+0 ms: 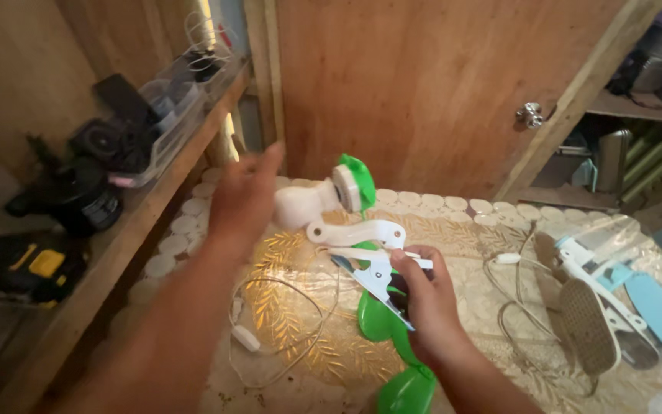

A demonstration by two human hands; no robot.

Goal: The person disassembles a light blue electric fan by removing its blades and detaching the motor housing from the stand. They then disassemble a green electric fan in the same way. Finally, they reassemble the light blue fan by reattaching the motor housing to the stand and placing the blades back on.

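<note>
Indoors | gold-patterned tablecloth (300,307) | wooden door (430,84) | cluttered shelf (155,199)

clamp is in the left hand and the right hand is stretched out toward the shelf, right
No, the hands are swapped. The head view shows the right hand holding the white clamp, while the left hand stretches out toward the shelf.

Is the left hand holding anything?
No, the left hand is raised, open and empty above the table; only the right hand grips the white clamp.
</note>
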